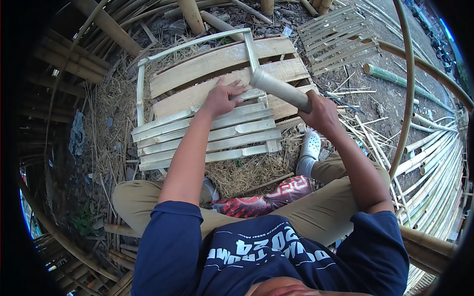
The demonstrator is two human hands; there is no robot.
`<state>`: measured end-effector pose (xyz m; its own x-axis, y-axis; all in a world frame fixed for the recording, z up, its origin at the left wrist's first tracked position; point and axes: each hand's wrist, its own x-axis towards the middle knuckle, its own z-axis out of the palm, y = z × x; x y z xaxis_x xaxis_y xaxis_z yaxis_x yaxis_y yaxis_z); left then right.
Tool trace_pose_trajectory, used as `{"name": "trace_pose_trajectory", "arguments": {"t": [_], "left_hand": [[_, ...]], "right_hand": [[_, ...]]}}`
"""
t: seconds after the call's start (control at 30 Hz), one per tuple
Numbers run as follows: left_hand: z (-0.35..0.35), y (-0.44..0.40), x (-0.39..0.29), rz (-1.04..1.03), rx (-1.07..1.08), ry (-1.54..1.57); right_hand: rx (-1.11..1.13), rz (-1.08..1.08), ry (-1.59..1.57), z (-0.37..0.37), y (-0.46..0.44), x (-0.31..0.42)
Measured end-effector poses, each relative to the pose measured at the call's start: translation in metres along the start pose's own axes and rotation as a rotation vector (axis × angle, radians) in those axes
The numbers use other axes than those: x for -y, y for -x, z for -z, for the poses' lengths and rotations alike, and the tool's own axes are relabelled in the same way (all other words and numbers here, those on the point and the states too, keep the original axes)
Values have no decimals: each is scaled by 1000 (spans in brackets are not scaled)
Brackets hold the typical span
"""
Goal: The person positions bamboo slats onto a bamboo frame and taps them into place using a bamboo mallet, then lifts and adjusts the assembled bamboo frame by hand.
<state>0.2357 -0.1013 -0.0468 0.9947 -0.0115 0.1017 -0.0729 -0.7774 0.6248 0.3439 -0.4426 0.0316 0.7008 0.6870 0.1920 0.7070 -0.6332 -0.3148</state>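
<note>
My right hand (320, 112) is closed round the lower end of a thick bamboo club (280, 89), whose far end is over the right side of a slatted bamboo frame (207, 133). My left hand (224, 98) rests on the upper slats of this frame, thumb and fingers apart; whether it pinches a slat is hard to make out. Several split bamboo slats lie side by side across the near part. The frame lies on wide wooden boards (212, 64), and its thin side strips and far bar reach past them.
Another slatted bamboo panel (338, 39) lies at the upper right. A green bamboo pole (395, 79) and many bamboo poles (434, 182) lie at the right. A curved pole (410, 89) crosses there. Straw (242, 177) and bamboo scraps cover the ground near my white shoe (309, 146).
</note>
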Motion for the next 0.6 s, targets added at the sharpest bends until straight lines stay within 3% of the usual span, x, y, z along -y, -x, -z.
{"name": "trace_pose_trajectory", "arguments": {"t": [0.1, 0.2, 0.37, 0.6], "left_hand": [[2, 0, 0, 3, 2, 25], [-3, 4, -5, 5, 16, 37], [1, 0, 0, 28, 2, 44], [0, 0, 0, 8, 0, 15]], "right_hand": [[-333, -44, -264, 2, 2, 22], [76, -43, 212, -12, 4, 3], [2, -137, 112, -4, 3, 10], [106, -53, 186, -12, 9, -4]]}}
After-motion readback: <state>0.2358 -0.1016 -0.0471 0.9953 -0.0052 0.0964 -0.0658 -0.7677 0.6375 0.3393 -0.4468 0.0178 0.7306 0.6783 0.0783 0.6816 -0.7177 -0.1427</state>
